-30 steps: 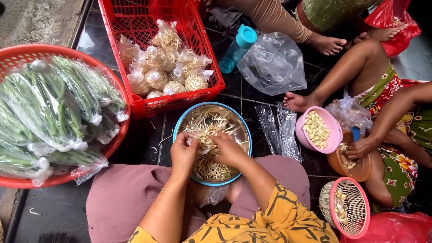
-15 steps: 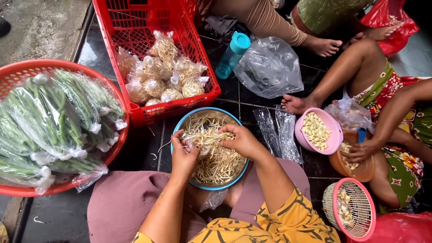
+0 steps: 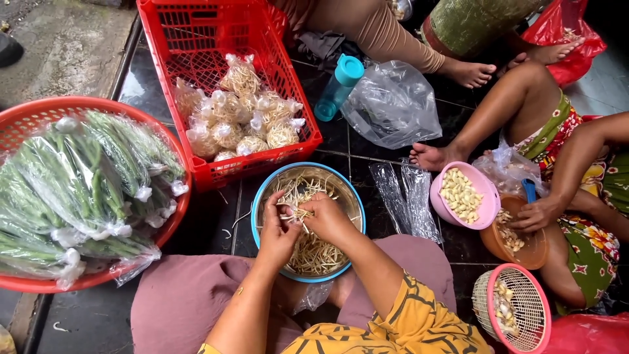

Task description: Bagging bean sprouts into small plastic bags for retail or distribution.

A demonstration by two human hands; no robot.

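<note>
A metal bowl with a blue rim sits on the floor between my knees, full of pale bean sprouts. My left hand and my right hand are both over the bowl, close together. Their fingertips pinch a small bunch of sprouts between them at the bowl's middle. My forearms hide part of the bowl's near side.
A red crate with tied bags of sprouts lies beyond the bowl. A round red basket of bagged green beans is at left. Other people sit at right with a pink bowl, brown bowl, pink sieve, teal bottle, clear bags.
My view has shifted, so the bowl and crate sit a little lower in the frame. My hands stay over the bowl, now pulled closer together on a small bunch of sprouts.
</note>
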